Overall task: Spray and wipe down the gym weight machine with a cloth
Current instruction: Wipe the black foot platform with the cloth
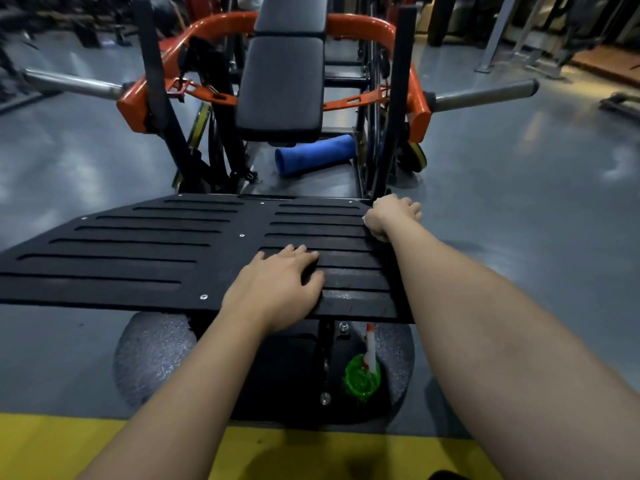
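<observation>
Yellow floor strip (52, 445) runs along the near edge of the view, and both bare forearms reach forward over it to the weight machine (360, 24). Its black ribbed foot plate (138, 244) lies flat in front of the person. The left hand (277, 282) rests palm-down on the near right part of the plate, fingers straight and slightly spread, holding nothing; it appears to serve as a brace. The right hand (393, 214) sits at the far right corner of the plate with its fingers curled round a pale cloth (381, 238). Only small edges of the cloth show beneath the hand. The green spray bottle (363, 374) stands upright below the plate on the machine's base, nozzle upward, well apart from both hands. Beyond the plate are a blue foam roller (315, 154) on the floor and a grey seat pad (282, 84). Judgement: the step in hand is wiping the plate. The cloth is soft and light, so bunch it in the palm and press it flat so that it reaches into the grooves. The plate is rigid and fixed and will take firm pressure, though its ribs may snag the fabric. The bottle looks light, and is best taken round the neck below the trigger.
</observation>
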Demonstrator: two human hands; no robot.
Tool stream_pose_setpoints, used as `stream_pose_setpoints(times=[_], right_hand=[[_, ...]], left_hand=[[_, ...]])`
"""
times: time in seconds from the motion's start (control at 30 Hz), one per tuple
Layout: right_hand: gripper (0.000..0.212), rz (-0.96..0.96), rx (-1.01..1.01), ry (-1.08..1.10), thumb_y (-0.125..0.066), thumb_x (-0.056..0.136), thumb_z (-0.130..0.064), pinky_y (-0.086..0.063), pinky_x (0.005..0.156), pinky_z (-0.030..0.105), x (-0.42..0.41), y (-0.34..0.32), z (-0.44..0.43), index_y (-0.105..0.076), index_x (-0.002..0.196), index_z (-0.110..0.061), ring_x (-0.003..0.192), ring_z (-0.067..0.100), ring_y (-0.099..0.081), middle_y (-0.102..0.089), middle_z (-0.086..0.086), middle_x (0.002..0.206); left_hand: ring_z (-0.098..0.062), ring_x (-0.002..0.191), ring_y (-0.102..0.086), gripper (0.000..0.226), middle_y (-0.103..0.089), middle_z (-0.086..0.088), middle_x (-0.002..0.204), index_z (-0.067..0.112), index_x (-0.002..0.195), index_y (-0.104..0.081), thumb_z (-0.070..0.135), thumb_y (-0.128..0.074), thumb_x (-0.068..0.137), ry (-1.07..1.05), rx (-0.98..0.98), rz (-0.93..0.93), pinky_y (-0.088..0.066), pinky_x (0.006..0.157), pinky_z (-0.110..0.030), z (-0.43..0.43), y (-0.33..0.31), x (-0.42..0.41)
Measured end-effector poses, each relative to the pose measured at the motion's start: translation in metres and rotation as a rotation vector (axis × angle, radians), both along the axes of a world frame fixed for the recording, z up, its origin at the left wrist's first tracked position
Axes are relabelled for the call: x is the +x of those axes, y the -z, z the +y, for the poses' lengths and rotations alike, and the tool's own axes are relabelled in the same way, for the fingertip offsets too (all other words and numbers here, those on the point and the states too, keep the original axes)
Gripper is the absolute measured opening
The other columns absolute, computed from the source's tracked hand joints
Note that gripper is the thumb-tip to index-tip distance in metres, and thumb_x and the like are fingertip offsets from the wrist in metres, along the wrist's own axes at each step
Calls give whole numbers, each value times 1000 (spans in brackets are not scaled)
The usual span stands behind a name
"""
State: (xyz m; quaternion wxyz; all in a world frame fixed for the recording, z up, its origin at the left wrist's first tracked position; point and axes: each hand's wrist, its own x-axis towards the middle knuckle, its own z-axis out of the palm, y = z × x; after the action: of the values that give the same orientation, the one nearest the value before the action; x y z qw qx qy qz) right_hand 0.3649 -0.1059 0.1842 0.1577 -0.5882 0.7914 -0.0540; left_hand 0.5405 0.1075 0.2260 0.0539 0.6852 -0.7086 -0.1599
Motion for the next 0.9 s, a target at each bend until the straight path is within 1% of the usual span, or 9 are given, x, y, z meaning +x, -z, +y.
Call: stream_pose_setpoints(times=[0.03, 0.17, 0.33, 0.4, 0.5, 0.6, 0.7, 0.83, 0.9], right_hand=[[61, 7, -22, -7, -62, 91, -26, -30, 111, 41, 5, 2, -5, -42, 144, -6, 134, 39, -32, -36, 21, 148], [61, -28, -109, -40, -59, 94, -35, -29, 114, 46, 13, 13, -26, -42, 147, -9, 135, 39, -32, -37, 20, 150], [55, -23, -224, -42, -49, 98, -29, -32, 112, 46, 13, 24, -31, -37, 146, -5, 136, 37, -36, -39, 20, 149], [58, -61, -252, -74, -50, 97, -34, -34, 109, 47, 11, 27, -30, -35, 146, -5, 134, 38, -37, -39, 20, 147], [65, -136, -208, -107, -55, 94, -41, -38, 103, 48, 6, 29, -31, -35, 144, -4, 129, 41, -41, -39, 21, 144], [64, -186, -259, -118, -57, 98, -37, -40, 103, 47, 5, 29, -25, -28, 143, -1, 130, 42, -46, -45, 25, 144], [60, -162, -297, -132, -56, 100, -36, -43, 99, 44, 5, 27, -21, -34, 144, -1, 127, 41, -51, -52, 23, 141], [41, -98, -265, -169, -54, 100, -32, -47, 92, 42, 8, 22, -18, -53, 132, -5, 122, 39, -56, -60, 19, 132], [37, -90, -230, -184, -51, 101, -31, -46, 85, 39, 7, 19, -17, -59, 127, -6, 118, 39, -58, -63, 19, 129]], left_hand=[[-10, 155, -14, 53, -18, 16, 168, 39, 159, -30, 50, -30, 107, 5, 2, 1, -10, 124, -36, -1, 1, 1], [-10, 155, -10, 53, -13, 20, 168, 42, 159, -27, 53, -28, 107, 0, 34, -6, -10, 124, -35, -1, -2, -1], [-4, 155, -6, 53, -10, 24, 167, 44, 159, -25, 55, -27, 107, 17, 38, -9, -7, 124, -33, -3, 1, 1], [-2, 155, -4, 55, -9, 23, 167, 43, 159, -23, 56, -25, 106, 40, 46, -19, -6, 125, -35, -4, 4, 4], [3, 154, 0, 57, -5, 23, 168, 41, 161, -17, 57, -21, 106, 89, 77, -46, -2, 128, -36, -10, 11, 9], [4, 153, 7, 58, 2, 21, 168, 40, 162, -10, 56, -18, 107, 110, 120, -63, 3, 127, -36, -14, 13, 10], [4, 152, 10, 58, 6, 22, 167, 41, 162, -5, 54, -18, 107, 116, 147, -67, 5, 127, -37, -17, 13, 10], [6, 152, 9, 56, 3, 23, 167, 43, 162, -9, 54, -20, 108, 93, 139, -48, 6, 127, -35, -16, 14, 9], [6, 152, 8, 56, 1, 24, 167, 43, 161, -10, 54, -21, 107, 87, 128, -48, 6, 126, -34, -16, 13, 9]])
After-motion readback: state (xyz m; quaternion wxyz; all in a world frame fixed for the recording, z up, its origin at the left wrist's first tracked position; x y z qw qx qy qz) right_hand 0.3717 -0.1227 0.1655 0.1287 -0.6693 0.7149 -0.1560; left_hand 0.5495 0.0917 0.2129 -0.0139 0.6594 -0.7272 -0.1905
